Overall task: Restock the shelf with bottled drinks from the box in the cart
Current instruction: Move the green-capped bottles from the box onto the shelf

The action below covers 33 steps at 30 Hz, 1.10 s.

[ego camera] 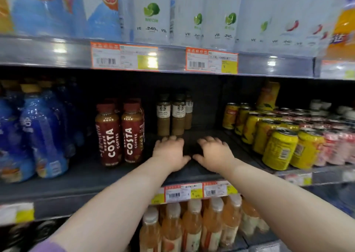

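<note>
Both my arms reach into the middle shelf (pixel 92 175). My left hand (pixel 170 153) and my right hand (pixel 213 153) lie side by side over its dark surface, fingers spread forward, holding nothing. Just beyond my left fingertips stand three small Starbucks latte bottles (pixel 179 115), set back on the shelf. Two red Costa coffee bottles (pixel 120 134) stand to the left of my left hand. The box and the cart are out of view.
Blue drink bottles (pixel 40 132) fill the shelf's left end, yellow cans (pixel 278 140) and pink cans (pixel 334 146) its right. Tall lime-labelled bottles (pixel 151 13) stand on the shelf above, orange juice bottles (pixel 192 225) on the one below. Price tags (pixel 211 59) line the edges.
</note>
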Tool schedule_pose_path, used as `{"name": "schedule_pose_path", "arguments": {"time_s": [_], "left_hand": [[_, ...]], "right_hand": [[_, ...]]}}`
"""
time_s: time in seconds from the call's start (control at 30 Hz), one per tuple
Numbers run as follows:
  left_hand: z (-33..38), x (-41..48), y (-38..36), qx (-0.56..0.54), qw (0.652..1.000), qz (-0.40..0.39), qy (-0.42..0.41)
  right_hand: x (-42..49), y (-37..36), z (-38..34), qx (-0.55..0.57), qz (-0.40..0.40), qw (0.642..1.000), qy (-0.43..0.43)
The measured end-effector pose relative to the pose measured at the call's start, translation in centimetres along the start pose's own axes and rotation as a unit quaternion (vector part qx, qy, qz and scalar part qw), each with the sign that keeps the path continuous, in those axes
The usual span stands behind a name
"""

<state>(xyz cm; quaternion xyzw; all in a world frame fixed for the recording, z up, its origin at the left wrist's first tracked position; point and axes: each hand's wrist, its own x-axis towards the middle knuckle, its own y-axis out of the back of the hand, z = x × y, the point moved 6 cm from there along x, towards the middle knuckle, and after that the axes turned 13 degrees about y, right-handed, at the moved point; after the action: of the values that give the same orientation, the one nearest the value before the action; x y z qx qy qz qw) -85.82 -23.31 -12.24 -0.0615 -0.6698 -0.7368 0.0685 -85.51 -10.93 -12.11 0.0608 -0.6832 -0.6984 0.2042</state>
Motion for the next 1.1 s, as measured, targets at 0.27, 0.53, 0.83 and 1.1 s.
{"name": "schedule_pose_path", "arguments": {"time_s": [0.27, 0.53, 0.83, 1.1], "left_hand": [[-0.6, -10.2, 2.4, -0.027, 0.997, 0.062, 0.024], [-3.9, -25.6, -0.7, 0.033, 0.987, -0.017, 0.154], [-13.7, -40.0, -2.1, 0.057, 0.959, -0.065, 0.271], [-29.7, -53.5, -0.6, 0.037, 0.926, -0.077, 0.367]], "right_hand": [[-7.2, 2.3, -4.8, 0.01, 0.04, 0.994, 0.101], [-18.7, -1.1, -10.6, 0.049, -0.014, 0.981, 0.189], [-27.1, -2.4, -23.4, 0.08, -0.071, 0.951, 0.289], [-29.6, -1.2, -44.4, 0.052, -0.072, 0.92, 0.382]]}}
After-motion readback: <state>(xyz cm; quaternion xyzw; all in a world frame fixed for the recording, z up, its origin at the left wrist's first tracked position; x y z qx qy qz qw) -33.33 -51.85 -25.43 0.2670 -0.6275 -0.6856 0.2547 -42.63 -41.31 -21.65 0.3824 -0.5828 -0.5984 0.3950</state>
